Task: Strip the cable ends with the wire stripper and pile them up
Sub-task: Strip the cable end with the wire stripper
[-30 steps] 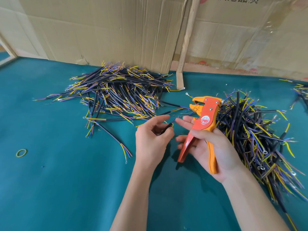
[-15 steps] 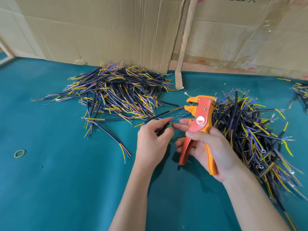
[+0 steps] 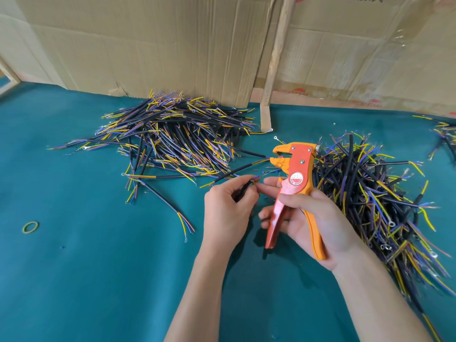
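Observation:
My right hand (image 3: 313, 223) grips the handles of an orange and red wire stripper (image 3: 293, 186), jaws up and pointing left. My left hand (image 3: 228, 208) pinches a short black cable (image 3: 243, 190) between thumb and fingers; its thin blue and yellow inner wires reach right toward the stripper's jaws. One large pile of black cables with coloured ends (image 3: 172, 139) lies at the back left. A second pile (image 3: 375, 201) spreads out to the right of the stripper, partly behind my right hand.
Everything rests on a teal cloth table (image 3: 86, 280). Cardboard sheets (image 3: 160, 45) and a wooden strip (image 3: 274, 62) stand along the far edge. A yellow rubber band (image 3: 30, 227) lies at the left. A few stray cables (image 3: 162, 198) lie in front of the left pile; more cables (image 3: 444, 134) sit far right.
Both hands stay close together. The stripper has tilted a little more upright, and the cable's inner wires now stretch out toward its jaws.

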`<action>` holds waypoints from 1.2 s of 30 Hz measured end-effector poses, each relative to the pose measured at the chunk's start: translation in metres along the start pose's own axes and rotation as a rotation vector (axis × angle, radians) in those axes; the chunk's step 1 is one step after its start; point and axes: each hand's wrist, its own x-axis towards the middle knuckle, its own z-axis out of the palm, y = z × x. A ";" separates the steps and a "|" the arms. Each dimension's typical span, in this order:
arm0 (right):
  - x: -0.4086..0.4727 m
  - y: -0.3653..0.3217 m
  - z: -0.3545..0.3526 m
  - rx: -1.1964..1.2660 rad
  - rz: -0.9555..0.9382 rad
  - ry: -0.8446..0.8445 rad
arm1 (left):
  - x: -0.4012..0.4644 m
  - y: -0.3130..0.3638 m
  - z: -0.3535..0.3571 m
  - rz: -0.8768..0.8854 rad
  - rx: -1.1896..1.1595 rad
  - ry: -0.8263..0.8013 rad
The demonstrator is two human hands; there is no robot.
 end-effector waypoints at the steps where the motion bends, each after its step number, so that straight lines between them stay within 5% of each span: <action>1: 0.000 -0.001 -0.001 -0.008 0.002 0.007 | 0.000 0.000 0.000 0.005 0.004 0.003; 9: -0.002 -0.008 -0.010 -0.055 0.118 0.093 | 0.003 -0.007 -0.004 -0.004 -0.079 0.056; 17: -0.010 -0.010 -0.011 -0.100 0.322 -0.119 | 0.005 -0.009 -0.010 -0.014 -0.123 -0.014; 36: -0.008 -0.009 -0.017 -0.114 0.303 -0.187 | 0.003 -0.004 -0.014 0.042 0.053 -0.022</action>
